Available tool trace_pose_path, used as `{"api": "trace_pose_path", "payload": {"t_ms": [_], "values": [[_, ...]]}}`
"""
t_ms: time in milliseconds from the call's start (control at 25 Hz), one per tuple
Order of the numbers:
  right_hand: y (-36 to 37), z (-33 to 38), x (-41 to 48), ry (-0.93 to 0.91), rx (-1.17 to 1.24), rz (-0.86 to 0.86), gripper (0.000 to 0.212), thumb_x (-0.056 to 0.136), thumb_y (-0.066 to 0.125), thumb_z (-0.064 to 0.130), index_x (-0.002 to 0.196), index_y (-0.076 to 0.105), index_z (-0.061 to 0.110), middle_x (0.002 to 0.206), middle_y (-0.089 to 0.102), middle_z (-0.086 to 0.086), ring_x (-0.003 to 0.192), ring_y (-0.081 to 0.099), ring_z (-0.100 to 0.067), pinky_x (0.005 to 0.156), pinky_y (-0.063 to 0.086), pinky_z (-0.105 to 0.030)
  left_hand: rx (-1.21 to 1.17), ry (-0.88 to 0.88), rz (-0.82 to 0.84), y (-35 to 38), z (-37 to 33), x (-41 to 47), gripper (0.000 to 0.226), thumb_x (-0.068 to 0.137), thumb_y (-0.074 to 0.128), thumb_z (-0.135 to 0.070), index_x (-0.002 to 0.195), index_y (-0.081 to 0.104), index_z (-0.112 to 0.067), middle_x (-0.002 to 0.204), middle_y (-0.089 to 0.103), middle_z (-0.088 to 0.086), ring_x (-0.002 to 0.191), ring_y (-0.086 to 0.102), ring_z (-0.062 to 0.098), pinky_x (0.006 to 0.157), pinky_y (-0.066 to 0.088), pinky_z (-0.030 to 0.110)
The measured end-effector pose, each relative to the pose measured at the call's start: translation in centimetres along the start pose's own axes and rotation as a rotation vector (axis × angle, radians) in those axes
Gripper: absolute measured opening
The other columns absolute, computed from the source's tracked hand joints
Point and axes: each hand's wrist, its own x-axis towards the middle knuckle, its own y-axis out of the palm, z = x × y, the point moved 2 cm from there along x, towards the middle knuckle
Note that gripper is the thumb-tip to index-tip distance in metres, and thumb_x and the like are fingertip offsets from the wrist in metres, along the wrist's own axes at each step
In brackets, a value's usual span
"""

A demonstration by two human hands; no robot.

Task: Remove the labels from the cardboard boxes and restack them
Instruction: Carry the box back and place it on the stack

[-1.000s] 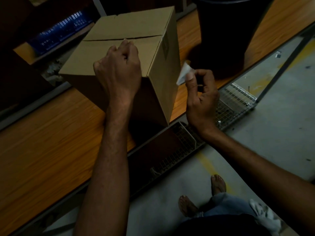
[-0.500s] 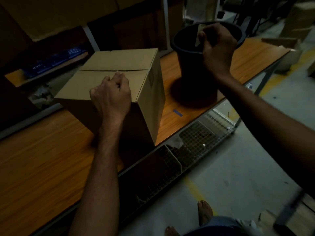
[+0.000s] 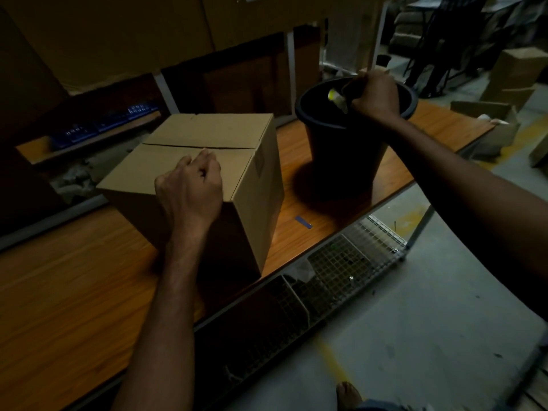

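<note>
Currently: one cardboard box (image 3: pixel 207 134) on the desk (image 3: pixel 74 292), one label scrap (image 3: pixel 336 97) over the black bucket (image 3: pixel 341 155).
From my feed I log: box upright, top flaps closed, standing near the desk's front edge with a faint rectangular patch (image 3: pixel 261 164) on its right side. The left hand (image 3: pixel 189 191) rests on the box top, fingers clenched, grasping nothing. The right hand (image 3: pixel 375 94) is above the bucket mouth, fingers curled and pinching the pale scrap. The bucket stands right of the box, apart from it. A blue tape strip (image 3: pixel 304 222) lies on the desk between them.
</note>
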Motion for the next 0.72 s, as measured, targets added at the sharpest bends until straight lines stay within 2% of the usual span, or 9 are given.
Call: {"api": "trace_pose_path", "payload": {"t_ms": [80,160,240,360,480,560,640,720], "values": [[0.0,-0.1,-0.2,-0.001,0.025,-0.008,0.036,0.088,0.067,-0.004,0.116,0.079,0.015,0.116,0.077,-0.012,0.107,0.072,-0.024,0.080,0.047,-0.022,-0.001,0.011,0.005,0.0,0.0,0.0,0.056,0.101,0.028,-0.043,0.140,0.060,-0.018,0.142,0.062,0.002,0.130,0.055,0.025,0.112,0.027,0.045],[-0.3,0.0,-0.3,-0.011,0.041,-0.027,0.036,0.089,0.065,-0.003,0.117,0.079,0.015,0.117,0.076,-0.010,0.108,0.072,-0.022,0.081,0.046,-0.020,-0.004,0.017,0.009,0.1,0.0,0.2,0.059,0.099,0.026,-0.044,0.140,0.060,-0.018,0.144,0.061,0.000,0.132,0.053,0.025,0.113,0.026,0.045],[-0.6,0.4,-0.7,-0.016,0.082,-0.065,0.030,0.092,0.067,0.005,0.117,0.079,0.016,0.118,0.077,-0.006,0.109,0.071,-0.016,0.083,0.046,-0.016,-0.002,0.018,0.015,0.0,0.0,0.2,0.060,0.098,0.025,-0.044,0.141,0.060,-0.019,0.145,0.059,-0.001,0.133,0.052,0.024,0.114,0.026,0.045],[-0.7,2.6,-3.4,-0.060,0.306,-0.124,0.021,0.095,0.072,0.018,0.115,0.079,0.018,0.117,0.077,0.001,0.107,0.068,-0.004,0.086,0.045,-0.005,0.009,0.032,0.013,-0.1,-0.1,0.1,0.059,0.099,0.026,-0.043,0.141,0.059,-0.019,0.145,0.059,0.000,0.132,0.053,0.024,0.114,0.027,0.046],[2.2,5.9,-11.0,-0.194,0.543,-0.054,0.020,0.097,0.069,0.014,0.115,0.074,0.021,0.116,0.074,0.007,0.108,0.067,-0.001,0.092,0.053,-0.014,-0.001,0.058,0.056,-0.3,0.4,0.5,0.060,0.097,0.026,-0.044,0.142,0.059,-0.022,0.148,0.057,-0.005,0.135,0.051,0.019,0.116,0.026,0.043],[4.3,8.2,-17.6,-0.172,0.656,0.003,0.023,0.100,0.065,0.012,0.119,0.074,0.020,0.117,0.072,0.007,0.108,0.066,-0.003,0.089,0.053,-0.015,-0.003,0.093,0.075,-0.7,1.1,1.0,0.059,0.097,0.028,-0.043,0.142,0.059,-0.023,0.147,0.057,-0.007,0.133,0.052,0.015,0.115,0.026,0.039],[5.9,10.0,-23.2,-0.113,0.681,-0.012,0.028,0.103,0.061,0.016,0.128,0.072,0.019,0.120,0.071,0.006,0.110,0.063,-0.008,0.087,0.050,-0.018,-0.009,0.127,0.101,-1.1,2.0,1.4,0.057,0.097,0.030,-0.041,0.142,0.059,-0.024,0.148,0.056,-0.007,0.132,0.052,0.014,0.114,0.027,0.037],[7.5,11.7,-28.1,-0.119,0.646,0.040,0.036,0.107,0.054,0.023,0.142,0.064,0.018,0.134,0.067,0.002,0.124,0.056,-0.012,0.098,0.047,-0.024,-0.014,0.157,0.115,-1.0,2.9,1.6,0.053,0.098,0.032,-0.039,0.141,0.060,-0.025,0.146,0.058,-0.007,0.128,0.055,0.014,0.113,0.030,0.037]]}}
